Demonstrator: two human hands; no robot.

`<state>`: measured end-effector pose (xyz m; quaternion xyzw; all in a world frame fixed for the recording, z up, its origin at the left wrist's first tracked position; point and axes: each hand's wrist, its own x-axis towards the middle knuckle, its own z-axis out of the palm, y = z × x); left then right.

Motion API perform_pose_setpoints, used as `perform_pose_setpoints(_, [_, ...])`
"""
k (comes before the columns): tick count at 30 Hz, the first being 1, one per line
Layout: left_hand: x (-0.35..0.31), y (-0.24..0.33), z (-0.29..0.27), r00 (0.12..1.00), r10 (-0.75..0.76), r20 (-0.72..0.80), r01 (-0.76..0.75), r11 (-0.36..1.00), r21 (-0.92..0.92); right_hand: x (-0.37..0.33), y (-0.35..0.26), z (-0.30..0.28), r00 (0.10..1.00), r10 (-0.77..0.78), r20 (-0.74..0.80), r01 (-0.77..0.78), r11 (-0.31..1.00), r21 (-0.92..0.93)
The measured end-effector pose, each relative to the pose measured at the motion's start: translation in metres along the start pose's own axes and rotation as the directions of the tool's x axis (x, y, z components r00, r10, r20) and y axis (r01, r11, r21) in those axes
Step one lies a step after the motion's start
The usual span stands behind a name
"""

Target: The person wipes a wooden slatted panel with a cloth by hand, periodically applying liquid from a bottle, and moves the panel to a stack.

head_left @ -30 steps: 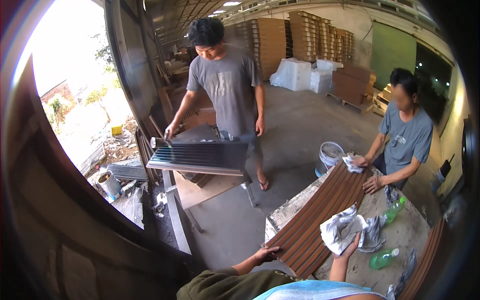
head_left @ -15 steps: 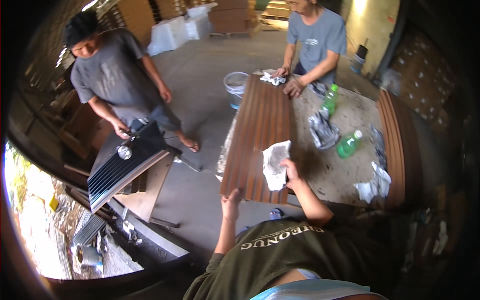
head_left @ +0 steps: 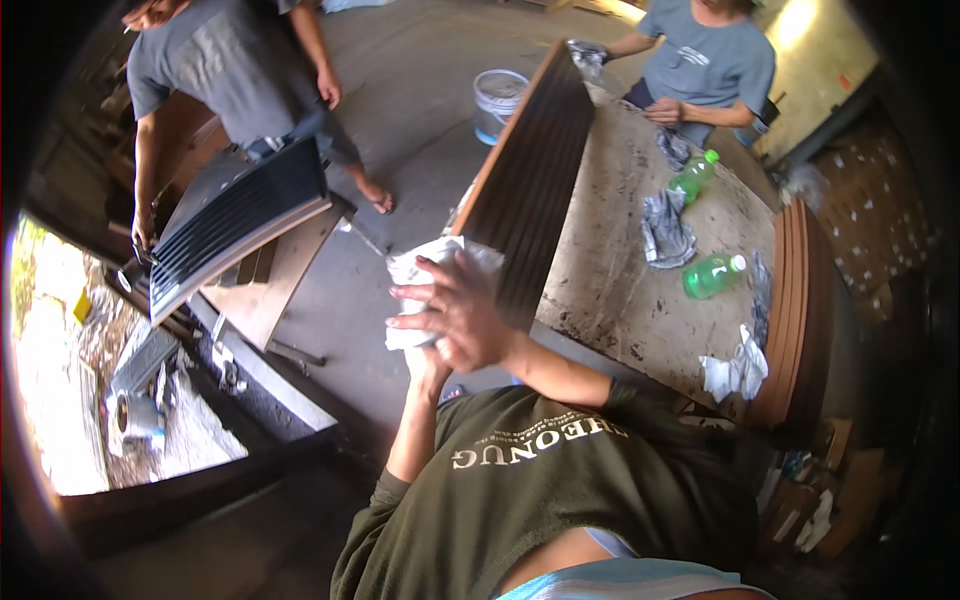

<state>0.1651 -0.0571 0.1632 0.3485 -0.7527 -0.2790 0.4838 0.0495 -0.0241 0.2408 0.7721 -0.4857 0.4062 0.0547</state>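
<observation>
A long brown grooved panel [head_left: 545,170] stands tilted on its long edge, along the left side of the work table. At its near end my right hand [head_left: 465,315] presses a white rag [head_left: 400,275], its fingers spread across the cloth. My left hand [head_left: 428,362] is just beneath, holding the panel's near end; its fingers are mostly hidden by the rag and my right hand. At the far end, a co-worker in a grey-blue shirt [head_left: 705,55] has one hand with a grey rag [head_left: 587,57] against the panel.
The stained table [head_left: 610,270] bears two green bottles [head_left: 712,277], crumpled grey rags [head_left: 667,230] and a white rag [head_left: 737,368]. Grooved panels [head_left: 790,310] stand at its right. A bucket [head_left: 498,95] is beyond the left edge. Another person [head_left: 230,75] works at a dark grooved panel [head_left: 245,220].
The panel has gone from lying flat to tilted on its edge. My right hand has carried the white rag left to its near end, over my left hand. The far co-worker has shifted right.
</observation>
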Motion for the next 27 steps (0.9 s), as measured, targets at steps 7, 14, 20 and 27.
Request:
perform_pose_setpoints(7, [0.006,0.027,-0.016,0.943,-0.196,0.268,0.17,0.978,0.118,-0.002,0.161,-0.041,0.921,-0.101,-0.376,0.023,0.978,-0.208])
perform_pose_setpoints(14, [0.001,0.019,-0.037,0.966,0.008,0.26,-0.068,0.972,0.224,-0.006,0.034,-0.022,0.994,-0.108,0.021,0.109,0.99,-0.089])
perform_pose_setpoints(20, [-0.043,0.017,-0.099,0.988,-0.053,0.144,0.008,0.956,0.295,-0.006,0.127,-0.048,0.971,-0.205,-0.127,0.17,0.956,-0.24])
perform_pose_setpoints(27, [-0.028,0.062,-0.106,0.892,-0.302,0.336,0.227,0.942,0.246,-0.025,0.27,-0.132,0.885,-0.15,-0.441,-0.053,0.908,-0.415])
